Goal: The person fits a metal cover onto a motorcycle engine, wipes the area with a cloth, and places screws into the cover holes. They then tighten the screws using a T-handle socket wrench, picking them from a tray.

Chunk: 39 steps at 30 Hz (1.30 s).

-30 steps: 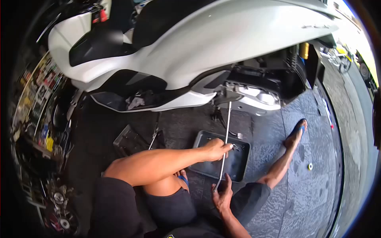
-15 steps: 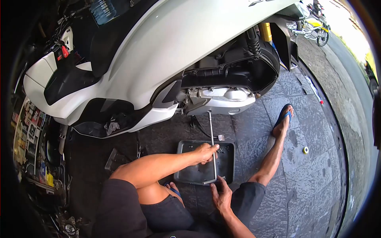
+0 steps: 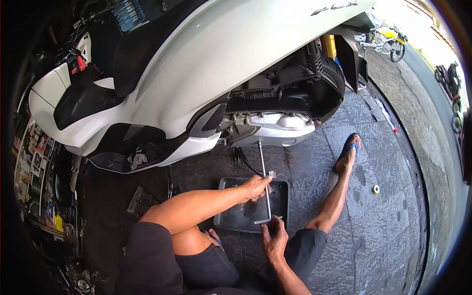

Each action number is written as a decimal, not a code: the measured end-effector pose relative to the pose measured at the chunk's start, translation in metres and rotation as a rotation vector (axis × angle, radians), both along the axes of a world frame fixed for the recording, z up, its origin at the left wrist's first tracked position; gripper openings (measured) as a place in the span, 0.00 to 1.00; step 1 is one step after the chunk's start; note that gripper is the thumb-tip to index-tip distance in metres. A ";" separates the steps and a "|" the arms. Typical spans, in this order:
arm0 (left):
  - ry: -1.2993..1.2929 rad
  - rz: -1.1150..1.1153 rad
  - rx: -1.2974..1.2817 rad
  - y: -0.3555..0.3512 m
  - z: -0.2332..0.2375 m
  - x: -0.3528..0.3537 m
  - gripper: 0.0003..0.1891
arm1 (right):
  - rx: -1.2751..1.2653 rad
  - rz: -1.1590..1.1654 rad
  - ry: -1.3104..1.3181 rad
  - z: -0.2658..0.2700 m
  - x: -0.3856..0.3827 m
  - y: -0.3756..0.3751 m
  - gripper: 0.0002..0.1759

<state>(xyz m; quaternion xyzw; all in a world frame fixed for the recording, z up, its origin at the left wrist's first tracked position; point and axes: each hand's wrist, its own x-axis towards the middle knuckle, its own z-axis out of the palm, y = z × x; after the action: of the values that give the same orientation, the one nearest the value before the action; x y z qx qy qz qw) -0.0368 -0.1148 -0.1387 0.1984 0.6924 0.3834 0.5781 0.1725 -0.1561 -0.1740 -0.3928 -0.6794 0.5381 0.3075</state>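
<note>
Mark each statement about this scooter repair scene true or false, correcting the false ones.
1. The left hand holds the shaft of the long wrench. True.
2. The tray rests on the scooter's seat. False: the tray is on the floor.
3. The right hand is at the wrench's handle end. True.
4. The sandal on the right foot has a red strap. False: its strap is blue.
5. The scooter has white body panels. True.

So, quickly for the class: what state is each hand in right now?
Left hand: closed around the long wrench.
Right hand: partly open, fingers at its handle.
</note>
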 end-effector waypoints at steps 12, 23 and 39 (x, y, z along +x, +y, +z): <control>-0.170 -0.300 0.129 -0.030 0.002 0.035 0.22 | -0.646 0.180 0.333 0.009 -0.007 0.004 0.31; -0.128 -0.225 0.209 -0.033 -0.013 0.028 0.21 | 0.136 -0.185 0.132 0.030 -0.003 -0.023 0.24; -0.020 -0.092 0.150 -0.029 -0.002 0.011 0.16 | -0.029 0.560 -0.488 -0.035 0.014 -0.038 0.18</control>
<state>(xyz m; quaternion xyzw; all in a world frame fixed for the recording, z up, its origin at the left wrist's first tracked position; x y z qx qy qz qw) -0.0255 -0.1437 -0.1409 0.2688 0.6460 0.4091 0.5857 0.1863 -0.1943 -0.2093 -0.3129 -0.8060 0.5016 -0.0281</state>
